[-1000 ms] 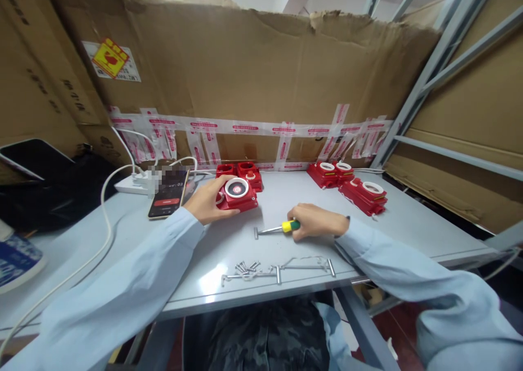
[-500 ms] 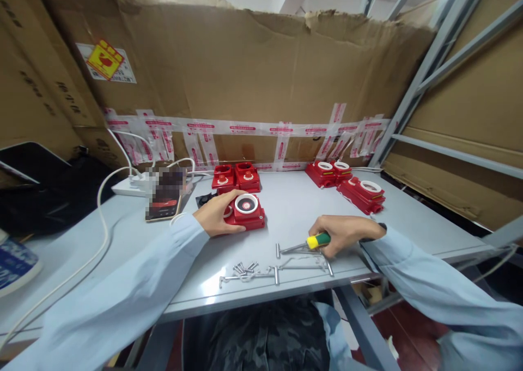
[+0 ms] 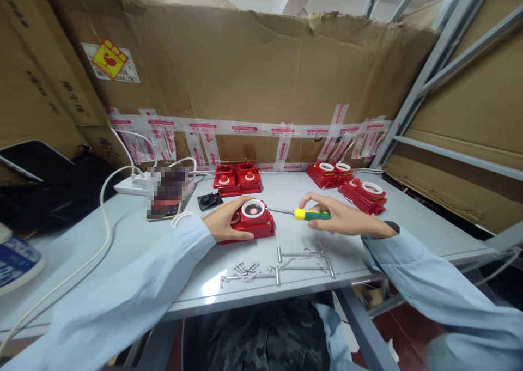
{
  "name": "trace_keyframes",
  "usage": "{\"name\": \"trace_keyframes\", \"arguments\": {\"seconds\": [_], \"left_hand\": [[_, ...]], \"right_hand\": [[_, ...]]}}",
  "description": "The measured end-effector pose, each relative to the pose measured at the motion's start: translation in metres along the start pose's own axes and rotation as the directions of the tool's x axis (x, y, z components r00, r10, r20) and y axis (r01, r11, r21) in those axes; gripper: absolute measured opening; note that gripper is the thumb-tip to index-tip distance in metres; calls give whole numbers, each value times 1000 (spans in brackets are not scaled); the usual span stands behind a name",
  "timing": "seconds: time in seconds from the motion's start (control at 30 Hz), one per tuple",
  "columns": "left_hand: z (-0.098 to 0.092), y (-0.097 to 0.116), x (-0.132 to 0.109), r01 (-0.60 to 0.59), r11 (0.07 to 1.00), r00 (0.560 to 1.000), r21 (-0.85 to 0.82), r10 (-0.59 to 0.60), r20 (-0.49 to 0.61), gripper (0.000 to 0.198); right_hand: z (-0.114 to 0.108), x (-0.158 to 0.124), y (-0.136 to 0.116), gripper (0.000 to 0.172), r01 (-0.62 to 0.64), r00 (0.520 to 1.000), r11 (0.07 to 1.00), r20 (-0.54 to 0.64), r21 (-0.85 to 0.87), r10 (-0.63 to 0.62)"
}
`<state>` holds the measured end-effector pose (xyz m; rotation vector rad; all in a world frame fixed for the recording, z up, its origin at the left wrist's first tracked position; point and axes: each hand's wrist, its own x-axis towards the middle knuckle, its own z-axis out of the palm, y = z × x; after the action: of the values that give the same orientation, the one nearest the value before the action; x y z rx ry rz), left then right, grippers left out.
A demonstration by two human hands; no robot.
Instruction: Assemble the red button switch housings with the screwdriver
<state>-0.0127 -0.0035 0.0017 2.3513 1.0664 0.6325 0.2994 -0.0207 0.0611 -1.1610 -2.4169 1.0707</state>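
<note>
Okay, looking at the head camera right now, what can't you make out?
All in the head view:
Red housing: much of its left end is hidden by the left hand.
Screwdriver: its tip is too small to tell whether it's seated.
Phone: screen mostly masked by pixelation.
Blue-and-white tub: cut off by the left edge.

Sleeves [image 3: 134, 284] are pale blue; the wristband [image 3: 393, 227], black.

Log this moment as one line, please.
left hand: holding red unit | right hand: holding green-yellow screwdriver, tip at red unit's side, contact unclear | tabletop, near edge: loose screws, metal T-shaped rods
</note>
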Motion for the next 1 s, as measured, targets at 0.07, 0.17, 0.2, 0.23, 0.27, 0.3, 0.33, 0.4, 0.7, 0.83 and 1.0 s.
{"name": "trace_keyframes", "arguments": {"seconds": [0.07, 0.17, 0.2, 0.23, 0.27, 0.3, 0.33, 0.4, 0.7, 0.83, 1.0], "left_hand": [[2, 1, 0, -9, 999, 1000, -36, 8, -23, 77], [4, 4, -1, -35, 997, 998, -68, 32, -49, 73], [4, 5, -1, -41, 997, 998, -71, 37, -49, 71], [3, 6, -1, -43, 997, 998, -71, 39, -48, 70], [3, 6, -1, -43, 997, 998, -70, 40, -46, 69], [3, 6, -1, -44, 996, 998, -72, 41, -43, 70], [3, 6, -1, -47, 996, 998, -73, 44, -40, 70], [3, 4, -1, -53, 996, 998, -72, 50, -37, 71], [4, 1, -1, -39, 994, 999, -98, 36, -33, 71], [4, 2, -2, -21, 994, 999, -105, 18, -26, 72], [4, 2, -2, -15, 996, 1000, -92, 13, -23, 74]], "right_hand": [[3, 3, -10, 36, -24, 999, 992, -22, 127, 27], [0, 7, -27, 33, 40, 996, 977, -90, 209, -21], [-3, 8, -32, 32, 78, 990, 976, -129, 201, -53], [-6, 10, -37, 32, 121, 980, 975, -178, 186, -87], [-9, 11, -41, 30, 159, 965, 973, -236, 165, -118], [-12, 13, -45, 29, 190, 943, 971, -303, 148, -139], [-14, 15, -47, 26, 216, 913, 967, -378, 134, -152], [-14, 22, -49, 23, 252, 841, 960, -518, 124, -154], [13, 52, -48, 20, 370, 790, 915, -572, 159, -221], [14, 54, -51, 20, 373, 794, 914, -565, 160, -225], [14, 54, -51, 22, 345, 791, 931, -571, 120, -220]]}}
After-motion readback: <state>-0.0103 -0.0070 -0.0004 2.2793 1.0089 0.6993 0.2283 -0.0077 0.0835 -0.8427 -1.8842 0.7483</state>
